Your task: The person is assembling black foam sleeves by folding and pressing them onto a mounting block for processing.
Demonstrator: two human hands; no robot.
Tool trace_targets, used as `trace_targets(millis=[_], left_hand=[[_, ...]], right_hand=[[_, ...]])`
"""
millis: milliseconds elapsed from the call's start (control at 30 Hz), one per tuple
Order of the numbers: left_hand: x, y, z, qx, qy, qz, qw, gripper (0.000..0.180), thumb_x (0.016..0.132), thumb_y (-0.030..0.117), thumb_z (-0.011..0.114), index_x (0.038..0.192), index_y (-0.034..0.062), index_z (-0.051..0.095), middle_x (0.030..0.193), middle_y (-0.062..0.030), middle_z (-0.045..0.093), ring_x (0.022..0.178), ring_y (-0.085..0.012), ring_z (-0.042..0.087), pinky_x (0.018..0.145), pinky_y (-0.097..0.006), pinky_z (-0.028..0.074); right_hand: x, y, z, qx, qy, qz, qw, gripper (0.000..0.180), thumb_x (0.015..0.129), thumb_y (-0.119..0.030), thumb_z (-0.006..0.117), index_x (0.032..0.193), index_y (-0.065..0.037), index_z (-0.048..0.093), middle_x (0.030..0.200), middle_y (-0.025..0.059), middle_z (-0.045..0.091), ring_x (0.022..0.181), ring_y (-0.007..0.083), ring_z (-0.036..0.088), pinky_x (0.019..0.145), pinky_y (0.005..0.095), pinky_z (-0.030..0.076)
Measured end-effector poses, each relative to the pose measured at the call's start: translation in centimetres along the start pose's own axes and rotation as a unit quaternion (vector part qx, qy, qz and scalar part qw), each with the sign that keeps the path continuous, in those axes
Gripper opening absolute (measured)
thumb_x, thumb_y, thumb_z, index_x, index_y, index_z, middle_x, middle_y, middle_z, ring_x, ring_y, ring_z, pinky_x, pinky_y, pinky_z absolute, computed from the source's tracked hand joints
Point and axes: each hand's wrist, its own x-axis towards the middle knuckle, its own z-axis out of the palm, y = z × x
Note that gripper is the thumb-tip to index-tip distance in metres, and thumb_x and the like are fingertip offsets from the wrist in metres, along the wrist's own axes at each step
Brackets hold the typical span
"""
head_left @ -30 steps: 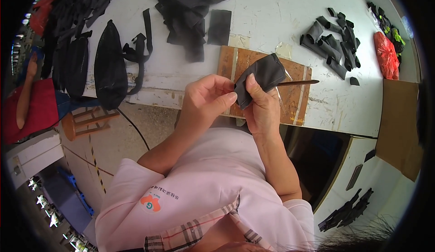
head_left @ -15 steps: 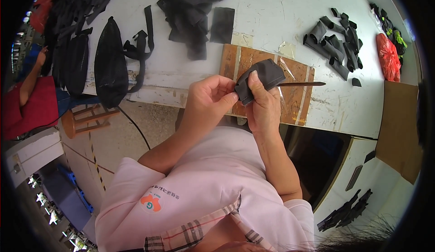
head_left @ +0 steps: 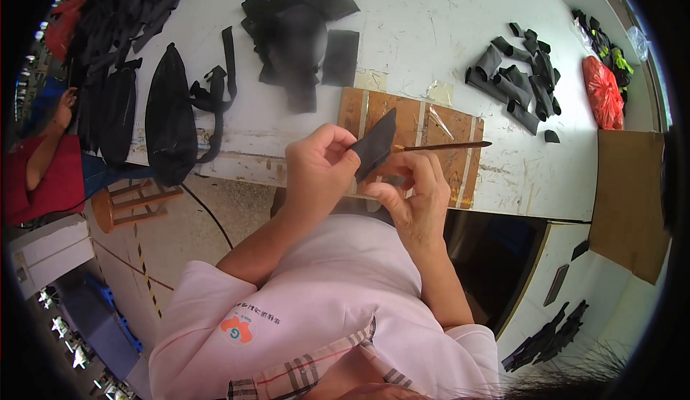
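Between the fingertips and thumb of my left hand (head_left: 323, 163) is a black fabric piece (head_left: 376, 147), held tilted above the front edge of a taped brown wooden board (head_left: 460, 173). Just to its right, my right hand (head_left: 420, 195) has curled fingers with a gap between them and the thumb, and I see nothing in it. Its fingertips come close to the fabric's lower edge; whether they touch cannot be told. A slim dark pointed stick (head_left: 453, 145) lies across the board behind my right hand.
Flat black fabric pieces (head_left: 295, 48) are heaped beyond the board, rolled black pieces (head_left: 521, 87) to the right. Long black covers (head_left: 170, 116) hang over the table's left edge. A red bag (head_left: 602, 94) and cardboard (head_left: 629, 199) stand far right. Another person's arm (head_left: 50, 141) is at left.
My right hand has let go of the fabric piece and moved down, its fingers now apart. My left hand keeps hold of the piece, which is now turned more edge-up. The whole view has shifted slightly.
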Motion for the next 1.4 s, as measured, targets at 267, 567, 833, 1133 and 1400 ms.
trace_targets(millis=[267, 567, 833, 1133, 1400], left_hand=[[-0.8, -0.1, 0.9, 0.0, -0.078, -0.059, 0.995, 0.007, 0.074, -0.008, 0.055, 0.079, -0.0038, 0.054, 0.066, -0.005, 0.06, 0.056, -0.0064, 0.057, 0.048, -0.019, 0.047], [-1.0, -1.7, 0.7, 0.202, -0.005, 0.117, 0.972, 0.009, 0.069, -0.009, 0.056, 0.075, -0.0031, 0.055, 0.062, -0.0075, 0.06, 0.053, -0.0085, 0.058, 0.046, -0.022, 0.046], [-0.6, -1.9, 0.5, 0.008, -0.087, -0.101, 0.991, 0.006, 0.074, -0.004, 0.058, 0.076, -0.0017, 0.053, 0.063, -0.002, 0.057, 0.053, -0.0044, 0.054, 0.041, -0.018, 0.042], [-1.1, -1.7, 1.2, 0.061, -0.063, -0.002, 0.996, 0.006, 0.074, -0.008, 0.055, 0.078, -0.0028, 0.053, 0.063, -0.0031, 0.057, 0.052, -0.0045, 0.054, 0.041, -0.017, 0.041], [-0.1, -1.5, 0.6, -0.098, -0.021, -0.112, 0.989, 0.015, 0.07, -0.009, 0.058, 0.078, 0.0008, 0.051, 0.066, -0.0017, 0.055, 0.045, -0.0003, 0.043, 0.037, -0.014, 0.031]], right_hand=[[0.2, 0.4, 0.1, -0.001, -0.027, -0.102, 0.994, 0.013, 0.072, -0.002, 0.062, 0.084, 0.0, 0.058, 0.071, 0.008, 0.053, 0.061, 0.0209, 0.055, 0.05, 0.0307, 0.044], [-0.2, 1.1, 0.9, -0.092, -0.06, -0.15, 0.983, 0.015, 0.07, -0.003, 0.06, 0.084, 0.001, 0.056, 0.073, 0.0111, 0.052, 0.071, 0.0267, 0.054, 0.057, 0.0353, 0.046], [-0.7, 1.3, 1.5, -0.126, 0.049, -0.164, 0.977, 0.014, 0.072, -0.004, 0.061, 0.085, 0.001, 0.057, 0.076, 0.011, 0.056, 0.068, 0.0258, 0.057, 0.056, 0.0336, 0.047], [-0.2, 1.5, 0.9, 0.002, -0.031, -0.062, 0.998, 0.011, 0.071, -0.003, 0.061, 0.081, 0.0, 0.058, 0.072, 0.0117, 0.054, 0.064, 0.0273, 0.055, 0.054, 0.0345, 0.046], [0.0, 3.5, 2.8, -0.079, 0.04, -0.123, 0.988, 0.022, 0.064, -0.001, 0.063, 0.084, -0.002, 0.055, 0.075, 0.0116, 0.049, 0.067, 0.0269, 0.053, 0.056, 0.0357, 0.044]])
